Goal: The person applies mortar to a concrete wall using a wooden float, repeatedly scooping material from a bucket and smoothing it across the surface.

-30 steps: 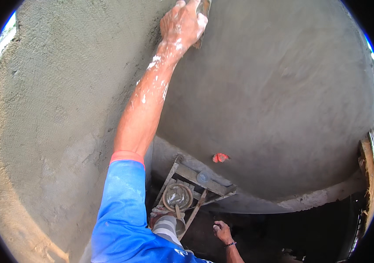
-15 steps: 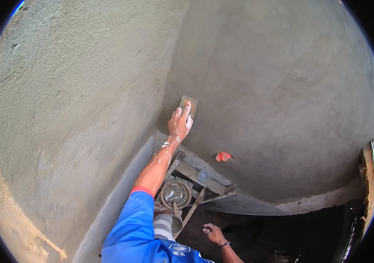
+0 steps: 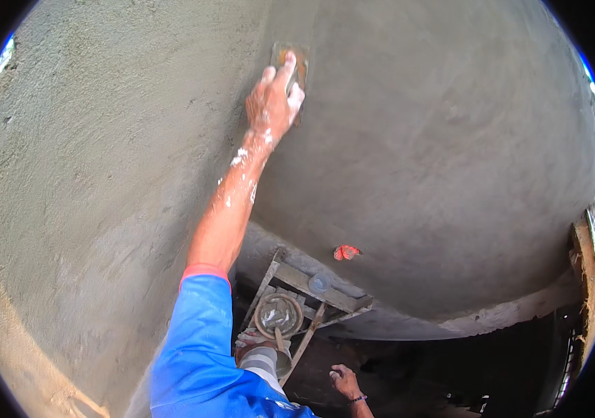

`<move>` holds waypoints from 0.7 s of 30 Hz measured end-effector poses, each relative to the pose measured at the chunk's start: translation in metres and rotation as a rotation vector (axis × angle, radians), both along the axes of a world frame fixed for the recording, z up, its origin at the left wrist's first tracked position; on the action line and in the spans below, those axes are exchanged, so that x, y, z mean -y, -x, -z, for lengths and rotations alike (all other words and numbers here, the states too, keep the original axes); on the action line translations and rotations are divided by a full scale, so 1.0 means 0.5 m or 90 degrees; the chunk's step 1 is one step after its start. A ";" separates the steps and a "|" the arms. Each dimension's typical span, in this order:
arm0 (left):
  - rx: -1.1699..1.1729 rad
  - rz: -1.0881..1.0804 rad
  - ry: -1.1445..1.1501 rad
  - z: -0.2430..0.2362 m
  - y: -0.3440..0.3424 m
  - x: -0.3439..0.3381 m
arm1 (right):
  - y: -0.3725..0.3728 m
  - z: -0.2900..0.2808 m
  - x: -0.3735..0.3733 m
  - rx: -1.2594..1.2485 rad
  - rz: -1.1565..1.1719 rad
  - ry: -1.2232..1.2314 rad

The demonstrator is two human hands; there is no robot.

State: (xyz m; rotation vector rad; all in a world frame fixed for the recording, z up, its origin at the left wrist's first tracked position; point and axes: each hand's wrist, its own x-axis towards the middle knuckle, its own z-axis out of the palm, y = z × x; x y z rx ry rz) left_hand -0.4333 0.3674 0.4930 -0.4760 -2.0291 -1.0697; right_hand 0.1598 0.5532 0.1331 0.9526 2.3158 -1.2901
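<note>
High on the smooth grey plastered wall (image 3: pixel 437 153), beside the inside corner, my left hand (image 3: pixel 273 104) grips a flat rectangular plastering trowel (image 3: pixel 301 50). Its blade lies against the wall, and the index finger stretches along its back. White smears cover the fingers and forearm. Low on the right hangs my right hand (image 3: pixel 345 382), with a dark bracelet at the wrist. Its fingers are loosely bent and apart, and nothing shows in them. A crumpled red piece (image 3: pixel 347 252) sticks out of the wall below the trowel.
A rougher plastered wall (image 3: pixel 102 153) stands on the left. Below me is a wooden trestle (image 3: pixel 304 282) bearing a round bowl of grey mix (image 3: pixel 278 317) with a stick-like handle, and a small round pale container (image 3: pixel 320 283). A rough wooden edge (image 3: pixel 585 272) stands at the right.
My left hand has slid the trowel up the wall along the corner, the arm stretching further. My right hand has shifted slightly down and right. The view has shifted a little.
</note>
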 end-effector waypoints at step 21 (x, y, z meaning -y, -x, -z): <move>-0.056 -0.074 0.052 -0.033 0.041 0.031 | 0.020 0.028 -0.010 -0.086 -0.086 -0.107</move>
